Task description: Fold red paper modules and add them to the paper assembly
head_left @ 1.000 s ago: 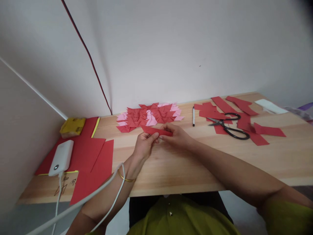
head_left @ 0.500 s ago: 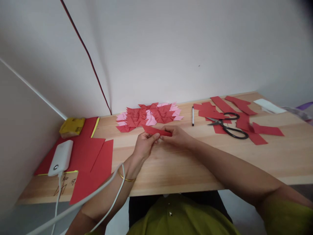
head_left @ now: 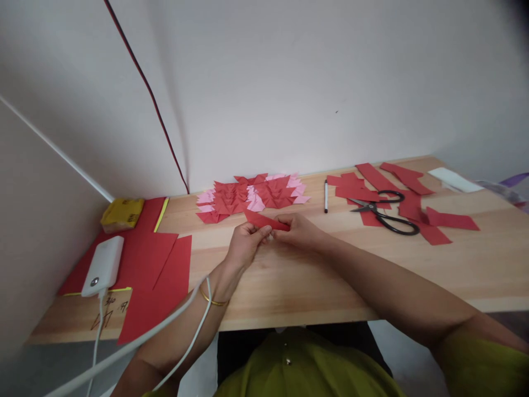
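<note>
A folded piece of red paper (head_left: 264,221) is held just above the wooden table, between both hands. My left hand (head_left: 244,242) pinches its left part with thumb and fingers, and a pointed end sticks up on that side. At the right end my right hand (head_left: 298,231) grips it, fingertips close to the left thumb. Behind the hands, rows of folded red and pink paper pieces (head_left: 231,197) lie against the wall. How the paper is folded under the fingers is hidden.
To the right lie black-handled scissors (head_left: 374,208) on red paper scraps (head_left: 450,219), near a pen (head_left: 325,196). On the left, a white power bank (head_left: 103,266) and a yellow packet (head_left: 122,215) rest on red sheets (head_left: 159,300). A white cable (head_left: 165,325) crosses my left forearm.
The folded paper's upper left tip has shifted slightly to the right. Both hands keep their hold, almost in the same place.
</note>
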The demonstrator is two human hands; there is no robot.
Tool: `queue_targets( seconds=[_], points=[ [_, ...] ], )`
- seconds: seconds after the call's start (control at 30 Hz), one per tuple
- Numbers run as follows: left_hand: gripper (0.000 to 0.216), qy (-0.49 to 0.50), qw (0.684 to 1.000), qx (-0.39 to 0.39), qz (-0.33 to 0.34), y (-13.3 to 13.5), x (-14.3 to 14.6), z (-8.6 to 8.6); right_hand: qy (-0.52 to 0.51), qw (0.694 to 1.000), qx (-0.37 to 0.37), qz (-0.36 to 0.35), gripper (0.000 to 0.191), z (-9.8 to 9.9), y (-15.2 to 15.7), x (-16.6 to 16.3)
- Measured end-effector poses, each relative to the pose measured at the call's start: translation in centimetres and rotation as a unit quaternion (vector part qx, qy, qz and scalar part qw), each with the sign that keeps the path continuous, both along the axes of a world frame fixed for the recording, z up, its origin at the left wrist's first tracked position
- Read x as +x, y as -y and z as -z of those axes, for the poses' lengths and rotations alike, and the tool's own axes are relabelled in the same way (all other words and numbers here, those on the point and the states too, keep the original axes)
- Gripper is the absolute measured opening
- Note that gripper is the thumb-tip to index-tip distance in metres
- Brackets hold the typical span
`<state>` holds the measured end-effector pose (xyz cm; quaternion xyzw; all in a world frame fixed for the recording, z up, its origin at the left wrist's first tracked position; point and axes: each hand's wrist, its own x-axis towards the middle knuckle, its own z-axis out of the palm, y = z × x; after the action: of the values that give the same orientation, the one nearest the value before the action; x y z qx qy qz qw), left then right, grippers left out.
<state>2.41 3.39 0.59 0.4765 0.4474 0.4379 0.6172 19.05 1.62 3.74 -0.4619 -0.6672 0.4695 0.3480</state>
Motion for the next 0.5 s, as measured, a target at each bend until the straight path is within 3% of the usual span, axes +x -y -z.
queue_targets(
  seconds=[0.13,0.5],
  points=[
    [0.026,-0.006,1.0,0.01,0.016,0.27,0.19,-0.45,-0.013,1.0,0.005,0.002,0.02,-0.12,0.17,-0.35],
    [0.022,0.084,0.996,-0.009,-0.023,0.08,0.41,0.09,0.009,0.999,-0.027,-0.025,0.021,-0.28,-0.31,0.44]
  ],
)
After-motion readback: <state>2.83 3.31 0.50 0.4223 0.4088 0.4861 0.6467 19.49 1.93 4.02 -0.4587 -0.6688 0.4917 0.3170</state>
